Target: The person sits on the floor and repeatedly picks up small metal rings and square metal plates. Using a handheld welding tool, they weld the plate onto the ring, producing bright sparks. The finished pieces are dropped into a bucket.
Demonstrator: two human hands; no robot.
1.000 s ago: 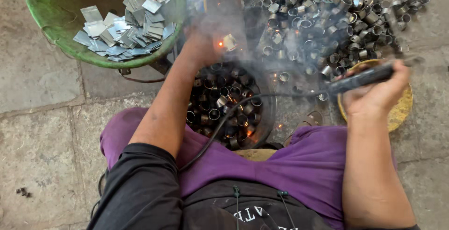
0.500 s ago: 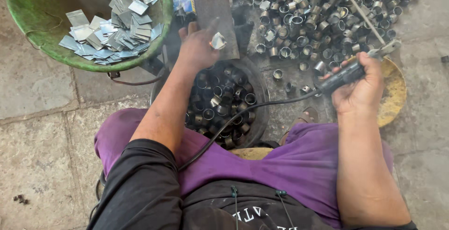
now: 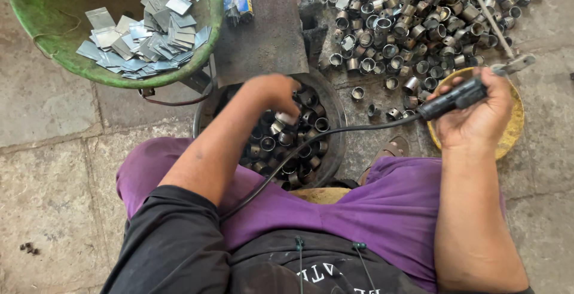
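While right hand (image 3: pixel 478 111) grips electrode holder (image 3: pixel 454 98), left hand (image 3: pixel 275 93) pinches ring (image 3: pixel 287 118) over pan (image 3: pixel 332 144).

Probably metal workshop: heaped metal rings (image 3: pixel 412 25), cut metal sheets (image 3: pixel 143 37), stone floor (image 3: pixel 54 198).

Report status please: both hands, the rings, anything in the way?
Left hand down in round pan of metal rings. Right hand shut on black welding holder. Cable crosses the pan.

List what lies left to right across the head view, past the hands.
Green basin of flat metal pieces → left hand over the round pan of metal rings → right hand gripping a black corded tool.
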